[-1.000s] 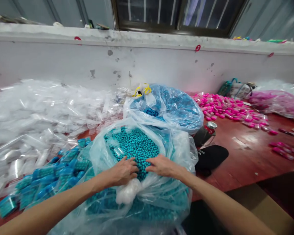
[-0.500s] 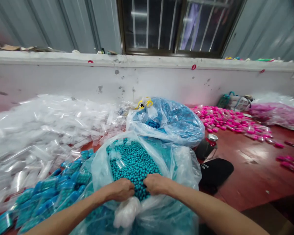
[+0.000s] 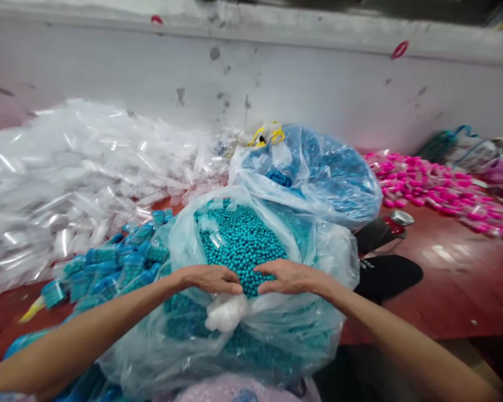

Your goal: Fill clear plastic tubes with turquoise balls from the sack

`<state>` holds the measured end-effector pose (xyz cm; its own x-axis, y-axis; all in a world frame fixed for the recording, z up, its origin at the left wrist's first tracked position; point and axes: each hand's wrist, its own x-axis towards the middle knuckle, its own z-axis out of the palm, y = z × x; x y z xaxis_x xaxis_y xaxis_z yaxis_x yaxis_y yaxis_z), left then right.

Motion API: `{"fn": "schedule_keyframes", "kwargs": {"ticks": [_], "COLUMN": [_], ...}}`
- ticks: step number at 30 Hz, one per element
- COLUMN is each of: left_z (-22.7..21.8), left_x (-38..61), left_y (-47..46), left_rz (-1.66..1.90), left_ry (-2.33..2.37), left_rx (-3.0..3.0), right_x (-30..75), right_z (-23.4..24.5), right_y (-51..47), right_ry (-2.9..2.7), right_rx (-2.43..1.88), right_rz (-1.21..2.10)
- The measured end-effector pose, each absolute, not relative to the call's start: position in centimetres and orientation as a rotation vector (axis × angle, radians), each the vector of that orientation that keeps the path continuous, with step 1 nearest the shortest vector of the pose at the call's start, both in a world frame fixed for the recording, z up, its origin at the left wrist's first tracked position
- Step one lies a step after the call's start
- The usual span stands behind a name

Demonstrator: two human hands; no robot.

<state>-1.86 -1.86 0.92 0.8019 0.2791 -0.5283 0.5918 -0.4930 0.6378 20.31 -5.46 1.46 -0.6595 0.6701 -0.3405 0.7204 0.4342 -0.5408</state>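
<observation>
Teal beads [image 3: 240, 240] lay in the mouth of the plastic bag [image 3: 185, 243]. At the bag's near rim, my right hand [image 3: 292, 276] was spread, thumb away from fingers; my left hand [image 3: 214, 278] was opened more narrowly. Whether my palms touched beads, I could not tell.

Right hand [image 3: 291, 276] hides some beads [image 3: 240, 240]; red sticker [image 3: 399, 49] blurred.
</observation>
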Motion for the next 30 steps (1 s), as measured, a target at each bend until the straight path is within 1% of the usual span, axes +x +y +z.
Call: {"fn": "schedule_keyframes", "kwargs": {"ticks": [5, 8, 11, 14, 18, 21, 23, 26, 28, 30], "left_z": [1.6, 2.5, 3.3, 4.3, 5.5, 4.9, 4.3, 4.9, 6.9, 9.7], "left_x": [-2.1, -1.9, -1.7, -1.6, -1.8, -1.9, -1.8, -1.3, -0.9, -0.6], "left_y": [-1.1, -1.1, -1.5, -2.2, -2.5, -2.6, -2.8, -2.4, -1.2, 0.4], "left_rz": [-0.543, -0.562, -0.624, -0.687, -0.571, -0.595, -0.627, -0.515, -0.358, -0.174], "left_ry": [0.673, 0.616, 0.679, 0.730, 0.723, 0.711, 0.726, 0.815, 0.917, 1.016], "left_rx": [2.040, 1.993, 2.042, 2.124, 2.197, 2.203, 2.223, 2.311, 2.385, 2.500], "right_x": [20.0, 20.0, 19.8, 19.8, 20.4, 20.2, 19.7, 19.2, 19.4, 19.9], "right_z": [1.6, 1.7, 2.0, 3.0, 4.0, 3.0, 2.0, 2.0, 3.8, 6.6], "right_y": [-6.8, -6.6, -7.1, -8.3, -9.3, -9.5, -9.5, -8.4, -6.6, -4.4], "right_ry": [2.438, 2.504, 2.601, 2.672, 2.715, 2.696, 2.632, 2.543, 2.568, 2.559], "right_rx": [1.055, 1.076, 1.152, 1.131, 1.131, 1.113, 1.125, 1.291, 1.509, 1.774], "right_rz": [-1.017, -1.018, -0.886, -0.789, -0.824, -0.774, -0.658, -0.410, -0.170, 0.106]}}
